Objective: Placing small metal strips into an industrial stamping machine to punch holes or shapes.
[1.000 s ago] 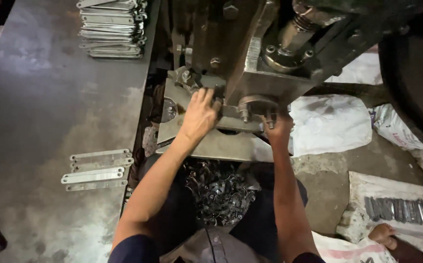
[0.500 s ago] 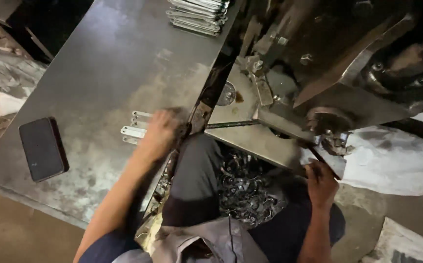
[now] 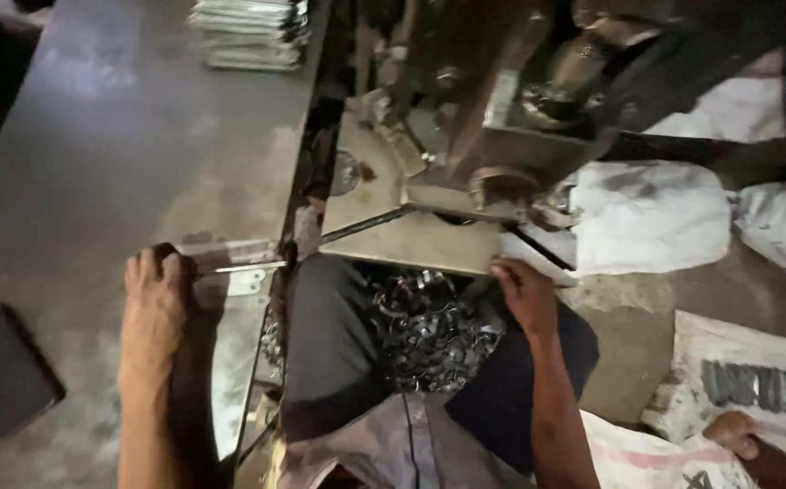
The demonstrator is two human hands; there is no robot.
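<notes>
My left hand (image 3: 154, 299) rests on the grey metal table (image 3: 94, 163), fingers curled over flat metal strips (image 3: 230, 258) near the table's right edge. My right hand (image 3: 524, 290) grips a flat metal strip (image 3: 538, 258) at the front edge of the press machine's base plate (image 3: 411, 235). The press head (image 3: 501, 181) hangs just above that plate. A thin rod (image 3: 366, 226) runs from the table edge toward the machine.
A stack of metal strips (image 3: 252, 32) lies at the table's far end. A dark flat phone-like object (image 3: 3, 367) lies near left. Metal scrap (image 3: 429, 326) fills my lap. White sacks (image 3: 646, 217) and a sack with metal pieces (image 3: 760, 385) lie right.
My left hand left the machine and moved left onto the strips on the table. My right hand dropped from the press to the plate's front edge with a strip.
</notes>
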